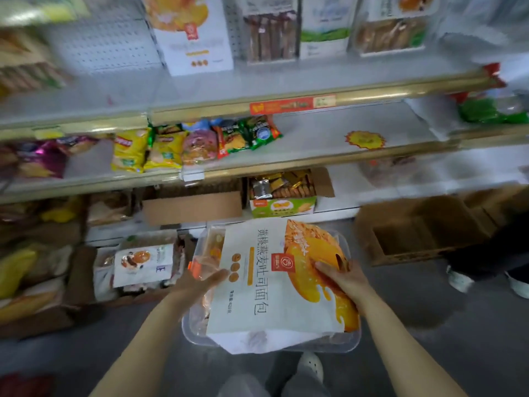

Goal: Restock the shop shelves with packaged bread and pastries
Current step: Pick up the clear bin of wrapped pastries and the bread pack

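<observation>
1. While the person is standing before the shop shelves, both hands are holding a toast bread bag [266,296] low in front of the body, over a clear plastic tub [197,336] sitting on the floor.
2. The bag is showing a white front with yellow-orange peach artwork down its right side. Black characters are reading 黄桃燕麦吐司面包, with a red square logo beside them; the smaller print is blurring out.
3. The left hand [204,277] is pressing nearly straight fingers onto the bag's left edge, with the thumb hiding from view.
4. The right hand [339,275] is gripping the bag's right edge, fingers curling onto the orange print.
5. The tub is holding more clear-wrapped packs under the bag; their labels are not reading.
6. A matching white bag [194,38] with the same red logo is standing upright on the top shelf, beside clear packs of brown loaves [269,38].
7. An orange price strip [292,104] is hanging on the gold shelf rail, its writing blurring past reading.
8. Yellow crisp bags [128,151] are lying on the middle shelf at left, wearing a red badge too blurred to name.
9. A green-and-white carton [283,206] is sitting open on the lowest shelf, showing gold-wrapped pieces.
10. An open cardboard box [415,230] is sitting on the floor at right.
</observation>
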Action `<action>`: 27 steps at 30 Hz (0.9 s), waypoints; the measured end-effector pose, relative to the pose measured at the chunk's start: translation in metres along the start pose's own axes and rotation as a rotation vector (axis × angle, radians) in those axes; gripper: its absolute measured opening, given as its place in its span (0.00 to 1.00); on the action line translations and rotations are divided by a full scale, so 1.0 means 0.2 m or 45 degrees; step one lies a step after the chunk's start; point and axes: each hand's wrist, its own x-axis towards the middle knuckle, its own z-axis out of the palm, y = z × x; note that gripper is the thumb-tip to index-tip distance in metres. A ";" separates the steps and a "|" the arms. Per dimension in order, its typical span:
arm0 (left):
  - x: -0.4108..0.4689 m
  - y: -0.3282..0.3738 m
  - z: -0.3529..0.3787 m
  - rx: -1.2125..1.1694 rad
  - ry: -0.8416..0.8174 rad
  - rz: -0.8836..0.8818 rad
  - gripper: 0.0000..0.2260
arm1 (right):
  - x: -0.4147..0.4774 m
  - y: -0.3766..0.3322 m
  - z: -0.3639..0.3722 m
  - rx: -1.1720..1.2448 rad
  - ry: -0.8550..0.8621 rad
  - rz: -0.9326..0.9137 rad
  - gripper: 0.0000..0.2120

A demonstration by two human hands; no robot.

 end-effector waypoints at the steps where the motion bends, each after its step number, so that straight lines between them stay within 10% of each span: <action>1: 0.02 -0.03 -0.02 -0.005 0.049 -0.038 0.32 | 0.07 -0.03 0.03 -0.044 -0.024 -0.015 0.56; 8: 0.21 -0.28 -0.30 -0.170 0.144 -0.120 0.30 | 0.21 -0.33 0.39 -0.198 -0.139 -0.089 0.42; 13: 0.52 -0.56 -0.54 -0.289 0.105 -0.151 0.33 | 0.32 -0.41 0.69 -0.359 -0.020 0.031 0.63; 27: 1.02 -0.77 -0.79 -0.329 -0.070 -0.230 0.36 | 0.82 -0.43 1.17 -0.403 -0.060 0.246 0.70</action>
